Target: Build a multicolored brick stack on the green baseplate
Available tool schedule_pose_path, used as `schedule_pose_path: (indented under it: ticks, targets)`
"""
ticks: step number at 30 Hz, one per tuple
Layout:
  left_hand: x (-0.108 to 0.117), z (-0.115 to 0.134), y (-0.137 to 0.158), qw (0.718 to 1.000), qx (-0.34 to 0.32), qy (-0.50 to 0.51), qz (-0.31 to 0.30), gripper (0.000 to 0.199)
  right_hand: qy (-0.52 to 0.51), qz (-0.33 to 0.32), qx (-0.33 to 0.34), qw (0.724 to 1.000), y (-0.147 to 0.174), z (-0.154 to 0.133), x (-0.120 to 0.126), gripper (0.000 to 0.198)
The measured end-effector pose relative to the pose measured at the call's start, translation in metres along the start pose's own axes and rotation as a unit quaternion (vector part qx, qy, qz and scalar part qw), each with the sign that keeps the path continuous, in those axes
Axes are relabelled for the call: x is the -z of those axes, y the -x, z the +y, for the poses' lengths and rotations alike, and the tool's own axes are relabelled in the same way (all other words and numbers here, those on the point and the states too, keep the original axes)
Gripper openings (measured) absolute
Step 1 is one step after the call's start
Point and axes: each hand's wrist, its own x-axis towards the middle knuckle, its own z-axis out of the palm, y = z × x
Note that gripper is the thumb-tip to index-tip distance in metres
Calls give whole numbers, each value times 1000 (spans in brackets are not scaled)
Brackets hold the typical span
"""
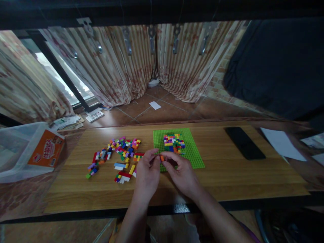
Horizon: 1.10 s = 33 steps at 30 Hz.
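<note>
My left hand [149,168] and my right hand [181,170] meet over the near left part of a green baseplate [193,157]. Between their fingertips is a small orange toy brick [162,158], pinched from both sides. Just beyond my fingers, a multicoloured brick build [174,141] stands on the baseplate. Left of my left hand lies a spread of loose and joined toy bricks [125,145] in many colours. A red and white group of bricks [123,177] lies nearest the table's front edge. My fingers partly cover the baseplate's near left corner.
A black phone [244,143] lies on the wooden table [217,182] at the right, with white paper [283,143] beyond it. At the far left stands a clear plastic bin [20,152] with an orange label. Striped curtains [121,67] hang behind the table.
</note>
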Motion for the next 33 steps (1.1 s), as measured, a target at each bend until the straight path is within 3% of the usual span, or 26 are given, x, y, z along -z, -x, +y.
schedule_pose_path:
  ticks: [6, 15, 25, 33]
  targets:
    - [-4, -4, 1, 1000, -4, -1, -18, 31, 17, -19, 2, 1000, -1, -1, 19, 17]
    - [-9, 0, 3, 994, -40, -100, -29, 20, 62, 115, -71, 989, -9, 29, 61, 21]
    - [-12, 0, 4, 987, -37, -143, -61, 20, 200, 111, -106, 968, -12, 29, 62, 17]
    - [-12, 0, 5, 985, -46, -151, -63, 21, 249, 124, -89, 956, -12, 28, 59, 26]
